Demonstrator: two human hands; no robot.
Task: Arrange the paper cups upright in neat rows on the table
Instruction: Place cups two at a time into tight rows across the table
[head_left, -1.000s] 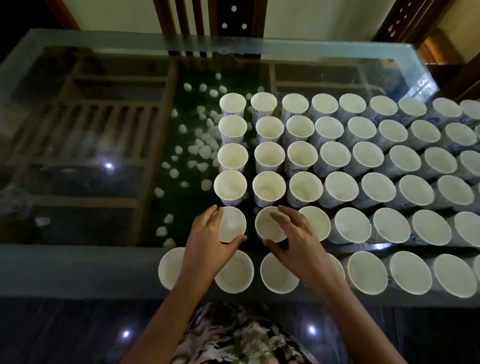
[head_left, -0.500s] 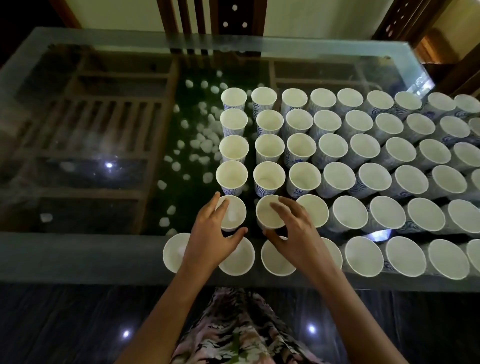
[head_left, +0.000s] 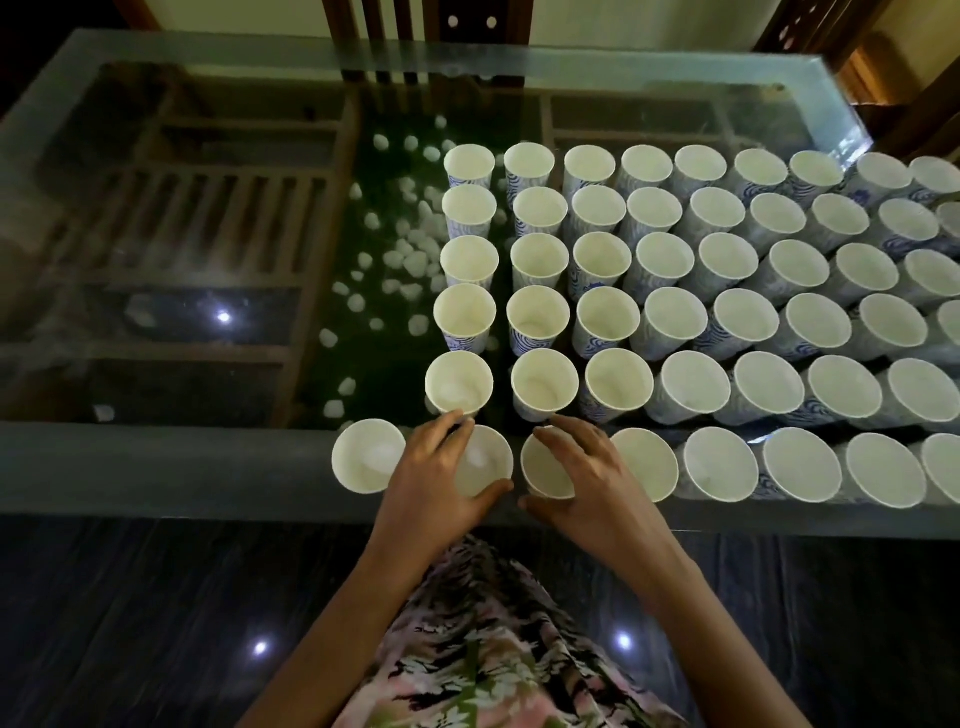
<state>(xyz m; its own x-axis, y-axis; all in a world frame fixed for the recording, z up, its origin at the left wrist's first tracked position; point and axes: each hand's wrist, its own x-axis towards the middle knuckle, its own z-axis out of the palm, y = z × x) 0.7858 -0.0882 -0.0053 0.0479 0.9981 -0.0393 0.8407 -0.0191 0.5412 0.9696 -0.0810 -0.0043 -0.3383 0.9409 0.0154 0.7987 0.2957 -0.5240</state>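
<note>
Nearest us, at the front edge of the glass bench (head_left: 208, 467), the left grip (head_left: 436, 483) is curled round the second cup (head_left: 485, 457) of the front row, with the thumb on its near side and the fingers over its far rim. The right grip (head_left: 592, 483) is clamped the same way on the third cup (head_left: 543, 467) just beside it. Both cups stand upright on the bench, mouths up. We judge them empty, very light and thin-walled. They should slide easily on slick glass, tip at a nudge and dent if squeezed, so a loose span across the stiffer rolled rim suits better than pressing the soft wall. Beyond, the paper cups (head_left: 675, 317) stand in close rows running to the right, which leaves fingers little room between neighbours. Further left, white pebbles (head_left: 410, 260) lie under the glass.
</note>
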